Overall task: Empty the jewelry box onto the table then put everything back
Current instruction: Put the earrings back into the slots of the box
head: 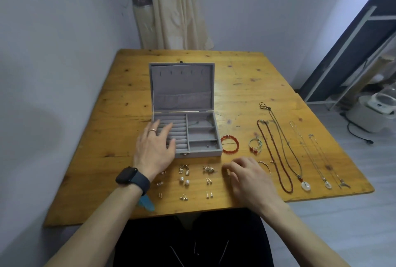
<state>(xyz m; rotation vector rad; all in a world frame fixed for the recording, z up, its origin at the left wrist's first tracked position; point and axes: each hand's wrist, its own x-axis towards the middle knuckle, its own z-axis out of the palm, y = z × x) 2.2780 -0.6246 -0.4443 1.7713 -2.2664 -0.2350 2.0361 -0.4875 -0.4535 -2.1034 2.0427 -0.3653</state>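
Beneath the left hand the front left corner of the jewelry box is covered; the fingers are laid out straight and spread over the ring rolls, and nothing is grasped. A ring is worn on one finger and a dark watch on the wrist. The box is set on the table with its lid raised upright. Between the two hands, small earrings are laid in rows, among them a pair of pearl studs. The right hand is held low over the table with its fingers curled downward, the tips at the surface; whether anything is pinched cannot be told. Just beyond the right hand, beside the box, a red bead bracelet is seen. Further to the right of that hand, a red bead necklace, a cord necklace with a pale pendant and thin chains are stretched out side by side.
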